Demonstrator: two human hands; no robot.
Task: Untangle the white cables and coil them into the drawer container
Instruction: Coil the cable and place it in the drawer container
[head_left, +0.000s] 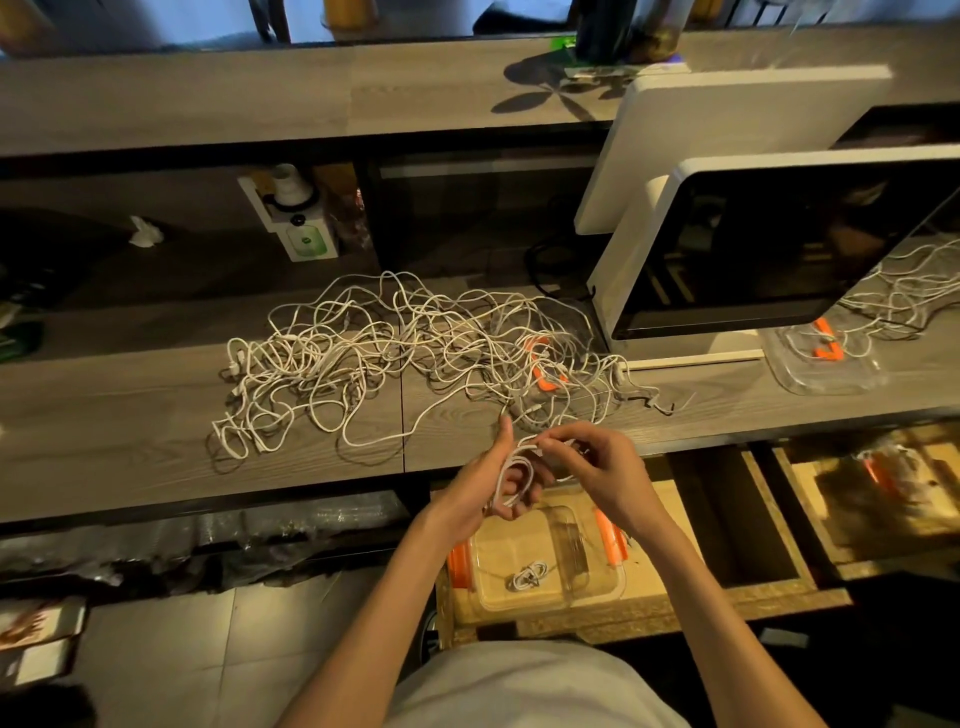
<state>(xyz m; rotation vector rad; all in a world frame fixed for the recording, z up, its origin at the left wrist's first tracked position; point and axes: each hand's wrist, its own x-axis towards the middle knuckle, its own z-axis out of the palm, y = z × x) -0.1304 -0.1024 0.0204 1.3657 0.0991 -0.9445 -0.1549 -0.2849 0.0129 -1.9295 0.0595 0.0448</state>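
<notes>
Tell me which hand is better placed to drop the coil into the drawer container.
Probably left: the left hand grips the coiled white cable directly above the clear plastic container; the right hand only pinches its end.

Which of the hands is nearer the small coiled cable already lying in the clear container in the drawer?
Left, narrowly. The left hand sits almost straight above the small coiled cable in the clear container; the right hand is above and off to its right. Both grip the cable being coiled.

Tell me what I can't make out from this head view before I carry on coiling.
- Cable pile: count of separate cables; strands overlap.
- Second tangle: partly behind the monitor.
- Coil end: covered by the left hand and right hand.
- Right drawer contents: blurred.
</notes>
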